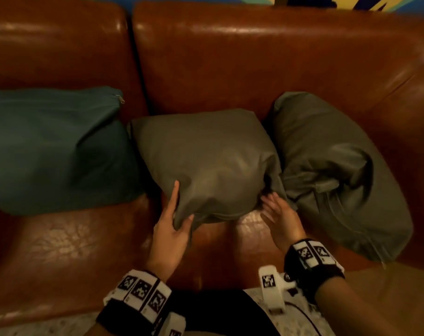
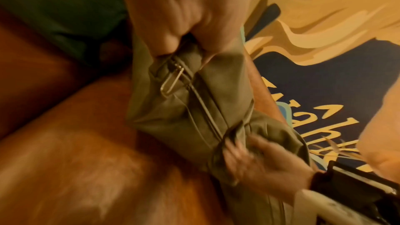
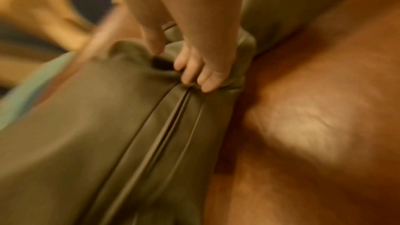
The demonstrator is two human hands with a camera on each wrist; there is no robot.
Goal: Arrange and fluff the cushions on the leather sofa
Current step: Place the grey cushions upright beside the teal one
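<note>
An olive-grey cushion leans against the back of the brown leather sofa, in the middle. My left hand grips its near left corner, index finger along the side and thumb on the front. In the left wrist view, the left hand pinches the fabric just above the zipper pull. My right hand holds the near right corner. The blurred right wrist view shows the right hand with fingers curled into the bunched fabric beside the zipper seam.
A teal cushion lies on the left seat against the backrest. A second olive cushion, crumpled, slumps at the right against the armrest. Bare seat leather runs along the front. A painted wall stands behind the sofa.
</note>
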